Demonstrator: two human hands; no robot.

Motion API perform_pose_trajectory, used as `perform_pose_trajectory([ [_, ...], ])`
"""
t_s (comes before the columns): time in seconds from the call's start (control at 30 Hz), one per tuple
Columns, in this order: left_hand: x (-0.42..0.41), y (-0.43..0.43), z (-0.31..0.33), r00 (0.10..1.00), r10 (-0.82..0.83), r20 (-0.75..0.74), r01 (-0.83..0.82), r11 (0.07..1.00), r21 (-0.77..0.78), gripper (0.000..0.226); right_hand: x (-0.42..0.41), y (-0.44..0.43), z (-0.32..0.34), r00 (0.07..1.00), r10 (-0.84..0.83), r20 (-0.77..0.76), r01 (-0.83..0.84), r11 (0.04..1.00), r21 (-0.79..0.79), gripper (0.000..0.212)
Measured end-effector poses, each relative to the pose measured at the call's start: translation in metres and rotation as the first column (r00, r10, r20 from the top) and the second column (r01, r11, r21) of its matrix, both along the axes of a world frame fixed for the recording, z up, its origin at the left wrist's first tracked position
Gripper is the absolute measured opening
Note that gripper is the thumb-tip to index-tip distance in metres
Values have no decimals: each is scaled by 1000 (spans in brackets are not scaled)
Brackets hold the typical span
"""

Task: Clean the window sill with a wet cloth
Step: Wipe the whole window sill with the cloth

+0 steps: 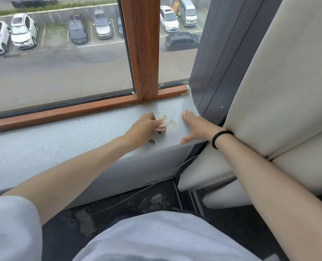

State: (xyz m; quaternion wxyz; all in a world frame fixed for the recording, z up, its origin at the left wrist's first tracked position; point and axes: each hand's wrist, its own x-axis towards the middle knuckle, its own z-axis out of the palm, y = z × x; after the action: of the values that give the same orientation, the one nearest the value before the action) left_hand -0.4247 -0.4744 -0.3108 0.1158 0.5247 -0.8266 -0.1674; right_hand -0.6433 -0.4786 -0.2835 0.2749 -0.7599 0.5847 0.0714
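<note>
Dark floor (66, 232) at the near edge, with a thin white cable (130, 196) trailing across it to the foot of the wall. Above it runs the grey speckled stone window sill (62, 144), bounded on the right by a cream padded panel (279, 91). The left hand (142, 129) rests on the sill, fingers curled tight round a bunched pinkish cloth (161, 128), which protrudes from the right side of the fist and touches the stone. A small dark checkered scrap (152, 142) lies just near of that hand; what it is cannot be told. The right hand (193, 127) lies flat on the sill at its right end, fingers straight and spread, holding nothing, a black hair tie (220, 139) on the wrist. Between the two hands, just right of the cloth and slightly farther in, sits a yellowish stain (169, 119), smeared roughly left to right. Judgement: the cloth-bearing left hand is the nearer to it; a short rightward, slightly far stroke should cover it. Beyond, the wooden window frame (145, 53) and a car park (62, 63) below.
</note>
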Motion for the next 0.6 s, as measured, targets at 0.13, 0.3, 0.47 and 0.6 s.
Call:
perform_pose_trajectory([
  [0.13,-13,-25,2,989,132,-72,-138,987,-81,33,-1,1,1,1000,-2,13,2,1000,-2,109],
  [0.3,-13,-21,-1,998,-70,0,70,995,-75,25,0,1,1,1000,2,10,-2,1000,2,110],
  [0.47,16,-26,3,975,-162,149,180,977,-114,26,0,1,1,1000,2,23,-3,1000,6,109],
  [0.6,-14,-50,14,998,46,40,-42,994,-97,26,0,2,2,1000,1,17,-1,1000,10,110],
])
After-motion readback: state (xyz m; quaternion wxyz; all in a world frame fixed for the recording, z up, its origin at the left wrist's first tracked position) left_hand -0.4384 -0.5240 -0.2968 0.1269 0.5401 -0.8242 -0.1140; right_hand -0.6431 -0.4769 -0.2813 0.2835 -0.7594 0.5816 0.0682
